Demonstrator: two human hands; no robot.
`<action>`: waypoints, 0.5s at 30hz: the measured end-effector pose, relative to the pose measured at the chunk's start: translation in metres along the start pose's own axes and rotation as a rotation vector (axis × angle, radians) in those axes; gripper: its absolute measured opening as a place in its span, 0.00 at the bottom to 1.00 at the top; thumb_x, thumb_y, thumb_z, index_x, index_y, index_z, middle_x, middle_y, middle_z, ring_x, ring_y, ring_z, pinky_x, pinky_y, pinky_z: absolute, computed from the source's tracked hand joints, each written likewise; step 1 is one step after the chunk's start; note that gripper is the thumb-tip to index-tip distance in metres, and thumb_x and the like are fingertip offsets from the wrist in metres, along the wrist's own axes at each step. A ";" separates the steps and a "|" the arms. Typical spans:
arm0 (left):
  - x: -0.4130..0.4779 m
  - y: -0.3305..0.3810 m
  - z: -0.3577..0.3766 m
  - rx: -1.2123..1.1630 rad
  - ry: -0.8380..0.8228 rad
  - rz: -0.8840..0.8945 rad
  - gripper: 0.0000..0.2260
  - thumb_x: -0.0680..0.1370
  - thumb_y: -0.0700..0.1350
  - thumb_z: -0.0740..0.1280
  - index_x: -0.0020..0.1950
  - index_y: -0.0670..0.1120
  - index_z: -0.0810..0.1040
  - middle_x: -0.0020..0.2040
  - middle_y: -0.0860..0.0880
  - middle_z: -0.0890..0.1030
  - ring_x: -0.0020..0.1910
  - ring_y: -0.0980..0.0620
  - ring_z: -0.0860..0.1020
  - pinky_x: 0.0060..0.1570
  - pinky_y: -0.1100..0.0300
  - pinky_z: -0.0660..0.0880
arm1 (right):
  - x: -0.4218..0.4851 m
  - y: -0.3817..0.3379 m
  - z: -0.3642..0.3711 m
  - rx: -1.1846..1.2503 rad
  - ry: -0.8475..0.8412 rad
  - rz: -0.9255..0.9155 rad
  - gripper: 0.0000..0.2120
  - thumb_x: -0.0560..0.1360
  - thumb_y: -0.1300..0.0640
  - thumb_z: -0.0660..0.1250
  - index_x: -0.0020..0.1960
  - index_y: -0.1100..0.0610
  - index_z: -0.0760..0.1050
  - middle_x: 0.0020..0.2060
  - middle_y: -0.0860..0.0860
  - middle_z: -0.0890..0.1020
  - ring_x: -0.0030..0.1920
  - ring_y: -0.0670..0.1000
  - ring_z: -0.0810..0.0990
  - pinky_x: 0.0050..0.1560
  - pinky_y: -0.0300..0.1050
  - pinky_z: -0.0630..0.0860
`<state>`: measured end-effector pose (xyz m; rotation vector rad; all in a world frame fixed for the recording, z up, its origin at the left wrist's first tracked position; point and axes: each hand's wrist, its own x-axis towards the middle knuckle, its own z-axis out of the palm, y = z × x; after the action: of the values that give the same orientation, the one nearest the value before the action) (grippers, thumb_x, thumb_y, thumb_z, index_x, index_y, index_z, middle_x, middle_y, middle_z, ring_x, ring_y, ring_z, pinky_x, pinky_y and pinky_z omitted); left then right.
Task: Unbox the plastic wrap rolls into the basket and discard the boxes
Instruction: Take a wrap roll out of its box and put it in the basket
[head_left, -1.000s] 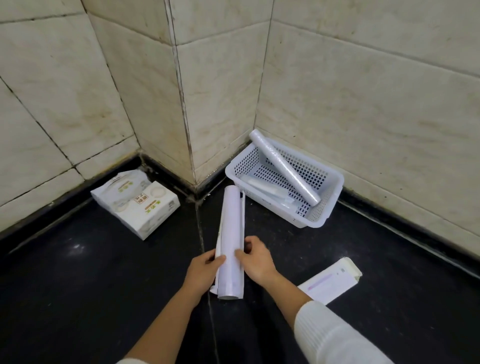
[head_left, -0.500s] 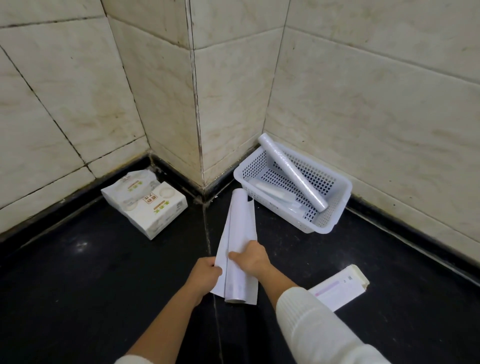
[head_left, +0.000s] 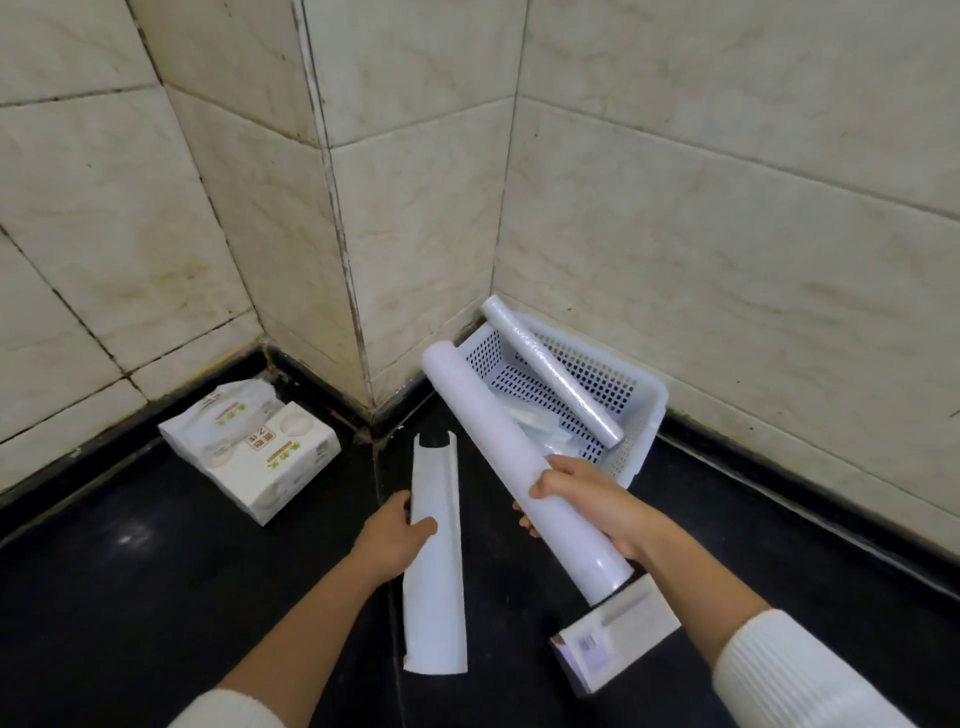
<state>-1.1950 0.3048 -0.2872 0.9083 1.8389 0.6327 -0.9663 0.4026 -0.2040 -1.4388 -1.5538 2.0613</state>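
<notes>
My right hand (head_left: 587, 504) grips a white plastic wrap roll (head_left: 498, 441) near its lower end; the roll slants up toward the white perforated basket (head_left: 644, 415) in the tiled corner. My left hand (head_left: 395, 540) holds the opened white paper sleeve (head_left: 436, 566) by its left edge, apart from the roll. Another wrapped roll (head_left: 550, 374) leans across the basket, one end on the far rim, above some crumpled plastic inside. A flat white box (head_left: 618, 634) lies on the black floor under my right wrist.
A pack of tissue packets (head_left: 249, 441) lies on the floor by the left wall. Beige tiled walls form a jutting corner behind the basket. Dark floor spreads toward the front left.
The roll and its sleeve have come apart: my right hand lifted the roll to the right toward the basket, while my left hand kept the sleeve. The view has shifted closer.
</notes>
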 end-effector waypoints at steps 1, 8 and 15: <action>0.007 0.009 0.000 0.019 0.054 0.038 0.27 0.78 0.47 0.65 0.76 0.45 0.61 0.68 0.45 0.73 0.54 0.53 0.74 0.44 0.64 0.71 | 0.000 -0.011 -0.006 -0.067 0.057 -0.051 0.26 0.61 0.50 0.73 0.57 0.57 0.75 0.50 0.59 0.84 0.45 0.56 0.84 0.47 0.55 0.82; 0.053 0.071 0.007 0.249 0.251 0.356 0.30 0.81 0.48 0.62 0.79 0.45 0.52 0.80 0.44 0.52 0.78 0.47 0.52 0.76 0.53 0.54 | 0.051 -0.079 -0.056 -0.424 0.387 -0.197 0.19 0.61 0.50 0.74 0.48 0.52 0.72 0.47 0.52 0.80 0.44 0.54 0.82 0.37 0.46 0.79; 0.099 0.088 0.020 0.821 0.208 0.466 0.28 0.83 0.52 0.50 0.79 0.42 0.45 0.80 0.44 0.44 0.79 0.48 0.42 0.78 0.54 0.43 | 0.124 -0.073 -0.079 -0.828 0.457 -0.181 0.21 0.64 0.52 0.76 0.52 0.56 0.72 0.50 0.54 0.74 0.47 0.53 0.74 0.43 0.44 0.73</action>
<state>-1.1754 0.4371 -0.2821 1.9055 2.1155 0.2211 -0.9966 0.5631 -0.2145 -1.7319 -2.3004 0.8826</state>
